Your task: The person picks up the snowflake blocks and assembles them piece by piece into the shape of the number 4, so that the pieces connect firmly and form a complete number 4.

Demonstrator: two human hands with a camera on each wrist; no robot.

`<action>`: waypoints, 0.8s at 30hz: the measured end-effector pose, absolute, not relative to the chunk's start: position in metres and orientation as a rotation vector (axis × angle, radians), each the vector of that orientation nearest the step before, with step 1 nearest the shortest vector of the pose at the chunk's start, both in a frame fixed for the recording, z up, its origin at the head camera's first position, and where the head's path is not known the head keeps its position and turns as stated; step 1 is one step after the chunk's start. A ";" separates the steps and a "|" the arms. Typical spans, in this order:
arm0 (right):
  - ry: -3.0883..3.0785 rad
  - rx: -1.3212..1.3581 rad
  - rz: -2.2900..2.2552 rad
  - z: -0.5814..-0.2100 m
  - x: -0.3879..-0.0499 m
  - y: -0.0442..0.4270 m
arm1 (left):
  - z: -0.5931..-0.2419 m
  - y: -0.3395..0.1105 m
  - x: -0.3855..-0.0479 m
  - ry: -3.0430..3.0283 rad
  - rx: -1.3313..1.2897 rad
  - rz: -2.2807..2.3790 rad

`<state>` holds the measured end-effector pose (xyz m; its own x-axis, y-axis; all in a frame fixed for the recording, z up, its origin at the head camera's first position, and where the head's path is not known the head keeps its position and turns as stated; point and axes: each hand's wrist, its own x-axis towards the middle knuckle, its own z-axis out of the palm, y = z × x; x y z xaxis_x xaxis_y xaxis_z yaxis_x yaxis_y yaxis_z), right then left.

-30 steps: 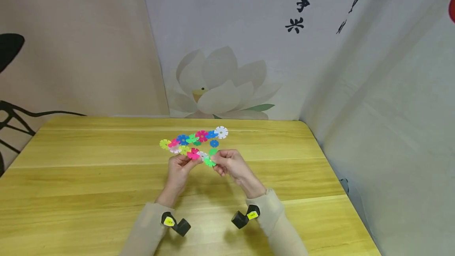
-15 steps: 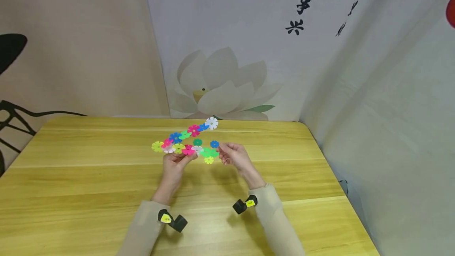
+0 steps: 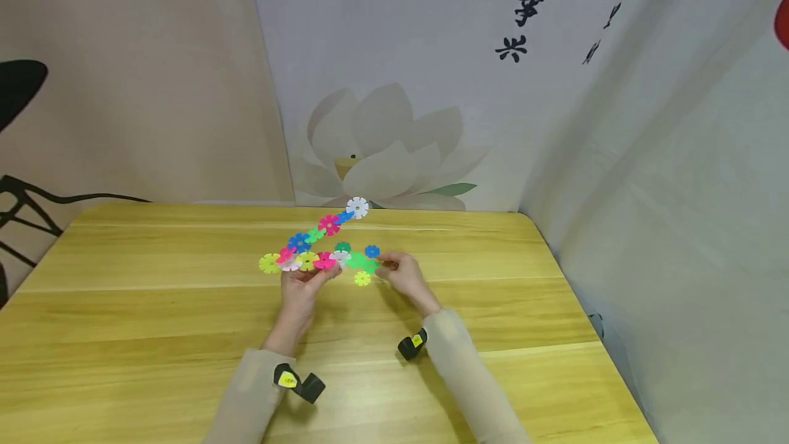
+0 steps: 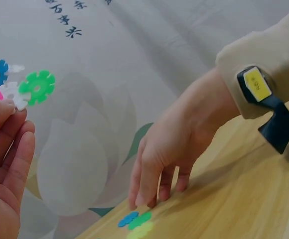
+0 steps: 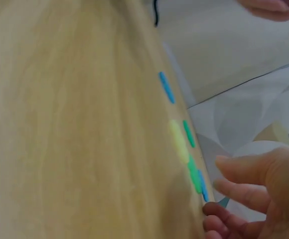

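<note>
Your left hand [image 3: 300, 297] pinched the joined chain [image 3: 307, 262]; your right hand [image 3: 407, 278], fingers parted and empty, was near loose discs [image 3: 362, 279], unjoined, on the desk [image 3: 524, 279] below the chain.

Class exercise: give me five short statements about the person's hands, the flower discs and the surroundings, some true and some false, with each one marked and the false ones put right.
1. The left-hand grip pinches a chain of flower discs. True.
2. The yellow flower disc nearest the right-hand grip belongs to the chain. False: it lies loose on the wooden table.
3. The right-hand grip holds the chain's white end disc. False: it is down by the loose green flower disc.
4. A lotus is printed on the backdrop behind the table. True.
5. Both sleeves are black. False: they are light beige.
</note>
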<state>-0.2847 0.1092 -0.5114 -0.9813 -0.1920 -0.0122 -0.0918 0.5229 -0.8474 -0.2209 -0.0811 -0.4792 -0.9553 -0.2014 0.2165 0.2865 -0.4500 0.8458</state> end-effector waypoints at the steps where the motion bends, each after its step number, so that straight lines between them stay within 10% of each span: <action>1: 2.666 -0.263 -1.431 -0.512 -0.286 0.108 | -0.479 -0.081 -0.221 -1.436 -0.131 -2.460; 24: 2.781 -0.210 -1.040 -0.510 -0.304 0.102 | -0.481 -0.081 -0.222 -1.432 -0.124 -2.461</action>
<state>-0.3040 0.1023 -0.5098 -0.9765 -0.1883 -0.1049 -0.0733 0.7476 -0.6601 -0.2220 -0.0814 -0.4808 -0.9541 -0.2055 0.2179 0.2909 -0.4634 0.8371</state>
